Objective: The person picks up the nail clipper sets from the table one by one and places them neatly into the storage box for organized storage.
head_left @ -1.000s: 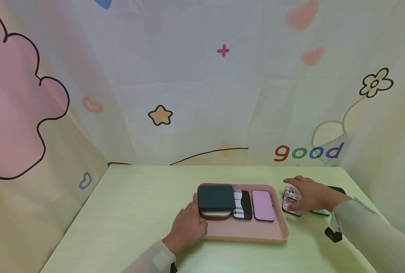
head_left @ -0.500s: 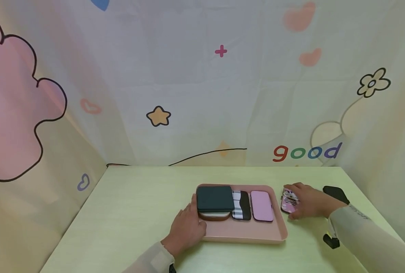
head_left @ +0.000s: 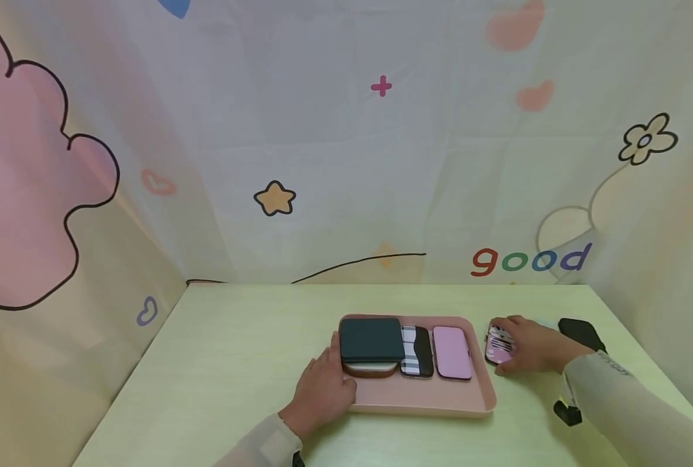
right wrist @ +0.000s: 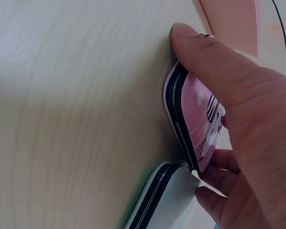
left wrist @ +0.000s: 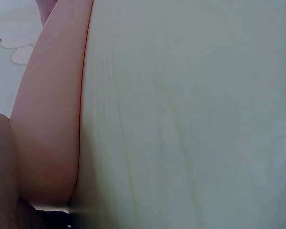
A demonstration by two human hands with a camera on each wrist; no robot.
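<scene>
My right hand holds a small pink case with a cartoon print, beside the tray's right edge. In the right wrist view, the thumb lies at one end of the case and the fingers at the other; a dark seam runs along its edge. My left hand holds the left front corner of a pink tray, its fingers along the left side and the thumb over the rim. Inside stand a dark green wallet on a brown-and-white piece, a black-and-plaid case and a plain pink case.
A pale mint case lies on the table close to the held case, mostly hidden behind the right hand in the head view. A black case is further right. A printed curtain hangs behind the table.
My right hand has come down from above the pink cartoon-print case and taken hold of it between thumb and fingers. The left hand and the tray have stayed put.
</scene>
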